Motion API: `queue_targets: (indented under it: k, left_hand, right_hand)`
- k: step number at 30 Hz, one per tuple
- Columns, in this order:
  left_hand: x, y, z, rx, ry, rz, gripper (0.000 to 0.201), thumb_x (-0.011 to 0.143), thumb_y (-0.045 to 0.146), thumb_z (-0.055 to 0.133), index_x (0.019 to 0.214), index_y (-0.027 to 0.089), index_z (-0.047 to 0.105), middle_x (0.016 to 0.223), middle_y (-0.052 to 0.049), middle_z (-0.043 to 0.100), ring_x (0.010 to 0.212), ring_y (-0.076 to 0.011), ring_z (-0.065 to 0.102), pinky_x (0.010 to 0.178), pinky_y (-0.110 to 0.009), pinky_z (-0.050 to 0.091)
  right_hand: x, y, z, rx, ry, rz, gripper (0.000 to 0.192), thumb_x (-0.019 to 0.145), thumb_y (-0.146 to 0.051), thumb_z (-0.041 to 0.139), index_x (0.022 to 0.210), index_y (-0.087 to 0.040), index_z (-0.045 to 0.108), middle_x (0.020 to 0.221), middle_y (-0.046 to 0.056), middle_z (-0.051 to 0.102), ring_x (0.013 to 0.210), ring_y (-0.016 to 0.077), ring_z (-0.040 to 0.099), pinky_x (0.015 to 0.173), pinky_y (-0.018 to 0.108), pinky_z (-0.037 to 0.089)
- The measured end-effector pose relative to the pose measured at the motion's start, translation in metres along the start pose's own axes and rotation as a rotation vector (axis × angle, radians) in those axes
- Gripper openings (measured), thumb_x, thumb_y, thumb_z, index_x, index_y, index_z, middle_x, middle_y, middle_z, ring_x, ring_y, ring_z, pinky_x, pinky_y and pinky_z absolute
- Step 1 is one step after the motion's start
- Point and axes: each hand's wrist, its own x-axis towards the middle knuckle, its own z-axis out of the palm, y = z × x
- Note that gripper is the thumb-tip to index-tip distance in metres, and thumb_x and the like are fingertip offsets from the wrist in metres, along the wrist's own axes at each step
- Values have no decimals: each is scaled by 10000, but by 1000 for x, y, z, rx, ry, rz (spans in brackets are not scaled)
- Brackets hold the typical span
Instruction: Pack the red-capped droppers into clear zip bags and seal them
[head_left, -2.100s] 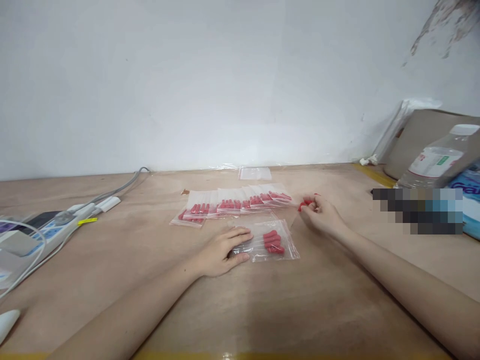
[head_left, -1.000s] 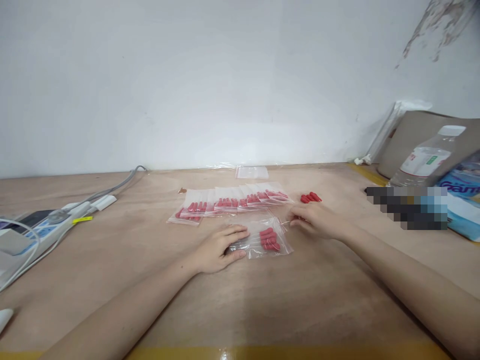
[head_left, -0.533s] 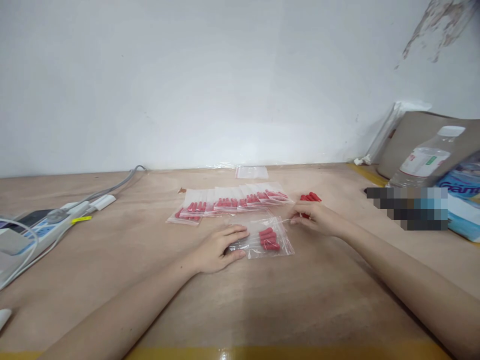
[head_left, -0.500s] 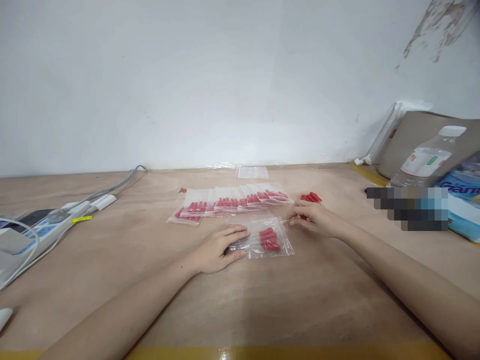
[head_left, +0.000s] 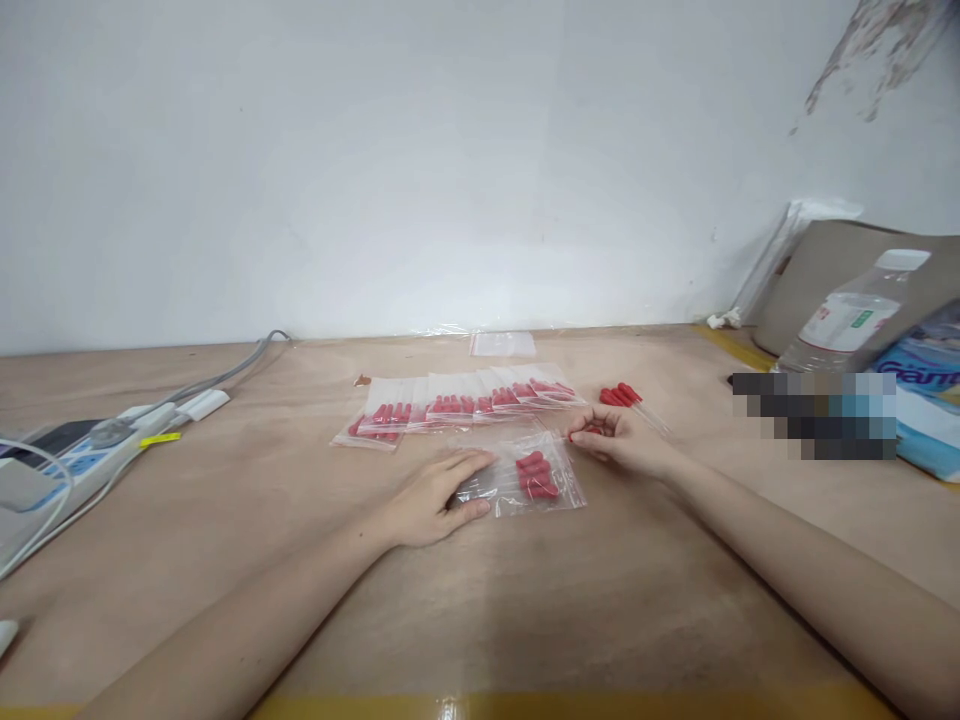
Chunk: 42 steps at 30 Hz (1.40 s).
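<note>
A clear zip bag [head_left: 499, 490] lies flat on the table, with several red-tipped sticks [head_left: 537, 475] inside or on it; I cannot tell which. My left hand [head_left: 439, 500] rests over the bag's left end, thumb and fingers apart. Just beyond the bag's right edge, my right hand [head_left: 619, 440] has its fingers closed on a small red-tipped stick [head_left: 583, 436], mostly hidden by the fingers. Behind that hand is a small pile of red-tipped sticks [head_left: 619, 394] with clear stems. Overlapping filled zip bags [head_left: 450, 405] form a row farther back.
An empty-looking zip bag [head_left: 503, 344] lies near the wall. To the left are a power strip [head_left: 82, 465] with cables and a dark phone-like object [head_left: 56, 438]. On the right stand a water bottle [head_left: 847, 318] and a blue package [head_left: 926, 440] beside a grey-brown container [head_left: 795, 280].
My right hand has moved slightly nearer from the pile, bringing a red-tipped stick in its fingers. My left hand stays on the bag.
</note>
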Motion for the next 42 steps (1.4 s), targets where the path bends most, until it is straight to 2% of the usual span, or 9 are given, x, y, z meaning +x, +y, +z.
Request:
queue_targets:
  k: [4,7,12,17,23,27,30,36,42]
  left_hand:
    - [0,1,0,6,-4,-5,497,881,379,471,1332,219,337,1304,-87,462,1181,-233,445,985,-400,381]
    - [0,2,-1,18,-6,-11,506,882,380,470,1338,218,326,1322,-86,443,1196,-229,431,995,-399,372]
    - [0,1,-1,21,-5,-24,530,882,383,468,1356,226,292,1331,-83,432,1195,-229,435,984,-389,383]
    - [-1,1,-1,30,-17,-34,525,882,384,468,1351,220,298,1340,-82,423,1208,-225,420,998,-389,371]
    - [0,3,-1,26,-19,-44,532,884,387,464,1357,214,293,1333,-87,429,1197,-226,432,992,-386,377]
    - [0,3,-1,24,-10,-26,527,882,373,471,1354,215,298,1327,-84,435,1196,-223,433,994,-380,376]
    - [1,3,-2,20,-13,-22,520,882,360,473,1352,221,299,1327,-75,437,1195,-215,434,994,-371,376]
    - [0,2,-1,35,-12,-20,515,882,374,470,1344,211,311,1330,-81,433,1198,-215,430,994,-378,375]
    - [0,1,0,46,-10,-30,515,879,374,474,1342,213,316,1330,-82,434,1202,-221,428,996,-381,375]
  right_hand:
    - [2,5,16,480,87,83,268,610,-248,722,826,-186,578,745,-14,622,634,82,569,674,240,484]
    - [3,6,24,643,173,154,237,622,-187,718,793,-197,553,778,2,653,679,90,607,701,234,503]
    - [3,6,21,540,258,278,132,695,-157,653,687,-186,525,561,-16,597,492,70,545,455,170,445]
    - [5,2,18,546,333,240,151,673,-199,678,702,-174,532,577,-26,590,467,52,519,427,158,410]
    - [-2,1,37,494,132,160,369,631,-395,711,849,-191,495,500,-74,543,392,51,458,388,164,331]
    - [-3,5,41,337,18,148,395,708,-504,598,913,-185,488,356,-106,429,308,53,345,347,167,227]
    - [-2,5,40,256,-15,172,398,771,-514,500,976,-175,483,309,-113,387,280,59,294,339,168,204]
    - [-5,-6,45,158,148,213,258,813,-380,502,946,-159,492,326,-114,407,263,57,313,310,161,213]
    - [0,-7,45,155,235,344,148,844,-275,498,774,-146,511,431,-59,513,267,35,379,268,145,268]
